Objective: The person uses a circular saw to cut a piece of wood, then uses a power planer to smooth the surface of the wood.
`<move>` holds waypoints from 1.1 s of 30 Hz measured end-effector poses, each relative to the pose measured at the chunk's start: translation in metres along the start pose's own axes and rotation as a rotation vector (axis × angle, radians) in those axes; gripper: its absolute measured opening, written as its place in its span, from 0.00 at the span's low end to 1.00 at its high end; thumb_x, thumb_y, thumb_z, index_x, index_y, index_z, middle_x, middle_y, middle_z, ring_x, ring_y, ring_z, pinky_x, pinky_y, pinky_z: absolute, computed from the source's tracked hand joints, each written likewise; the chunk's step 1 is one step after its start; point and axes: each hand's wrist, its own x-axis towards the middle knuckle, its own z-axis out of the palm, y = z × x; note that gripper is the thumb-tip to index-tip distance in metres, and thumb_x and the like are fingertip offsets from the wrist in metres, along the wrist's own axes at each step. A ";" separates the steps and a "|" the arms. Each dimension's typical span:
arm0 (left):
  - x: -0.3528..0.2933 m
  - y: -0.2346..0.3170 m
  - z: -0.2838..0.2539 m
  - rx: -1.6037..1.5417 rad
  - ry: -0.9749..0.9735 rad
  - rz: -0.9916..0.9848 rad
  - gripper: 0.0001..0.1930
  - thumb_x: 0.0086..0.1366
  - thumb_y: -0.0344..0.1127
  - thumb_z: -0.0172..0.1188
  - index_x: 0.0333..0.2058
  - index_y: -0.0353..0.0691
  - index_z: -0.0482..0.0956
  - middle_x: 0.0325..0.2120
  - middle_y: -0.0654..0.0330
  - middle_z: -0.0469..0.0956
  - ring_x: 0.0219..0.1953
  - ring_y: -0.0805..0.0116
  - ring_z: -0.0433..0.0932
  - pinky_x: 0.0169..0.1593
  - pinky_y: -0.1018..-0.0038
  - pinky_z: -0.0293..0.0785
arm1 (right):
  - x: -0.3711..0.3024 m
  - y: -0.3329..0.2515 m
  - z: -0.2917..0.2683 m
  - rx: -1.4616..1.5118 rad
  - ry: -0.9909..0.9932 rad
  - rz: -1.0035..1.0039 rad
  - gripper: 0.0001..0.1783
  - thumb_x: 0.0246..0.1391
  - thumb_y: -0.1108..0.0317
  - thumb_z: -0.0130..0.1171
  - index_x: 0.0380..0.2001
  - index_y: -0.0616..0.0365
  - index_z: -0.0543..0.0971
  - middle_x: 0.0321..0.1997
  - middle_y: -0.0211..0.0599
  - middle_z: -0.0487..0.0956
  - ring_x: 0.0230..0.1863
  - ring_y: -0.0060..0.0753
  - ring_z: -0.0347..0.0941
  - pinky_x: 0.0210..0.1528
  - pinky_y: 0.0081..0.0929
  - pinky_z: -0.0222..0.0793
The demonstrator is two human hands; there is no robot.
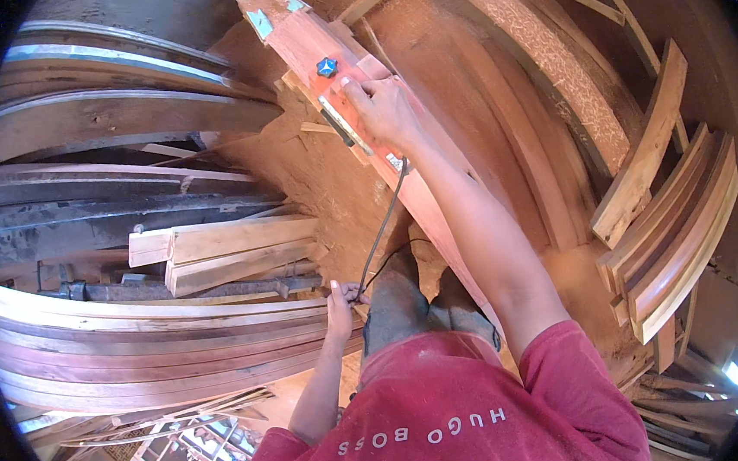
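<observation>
A long pinkish wooden beam (437,216) runs away from me, and on its far part rests an electric hand planer (352,128) with an orange-red body and a blue knob (327,66). My right hand (386,112) is closed around the planer's handle, thumb toward the knob. From the planer's rear a dark power cord (383,223) hangs down to my left hand (341,312). That hand is low beside my left leg, its fingers closed on the cord, partly hidden.
Curved planks (153,351) are stacked at the left, with short wooden blocks (240,249) above them. More curved boards (677,232) stand at the right, near a long curved beam (538,61). Brown sawdust (294,163) covers the floor.
</observation>
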 end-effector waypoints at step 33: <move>0.088 0.134 -0.012 -0.668 0.102 0.143 0.43 0.67 0.76 0.28 0.45 0.37 0.74 0.33 0.50 0.80 0.38 0.56 0.79 0.46 0.59 0.73 | 0.231 -0.080 0.068 0.050 0.062 -0.134 0.33 0.60 0.40 0.52 0.47 0.63 0.80 0.34 0.54 0.82 0.40 0.50 0.81 0.44 0.41 0.74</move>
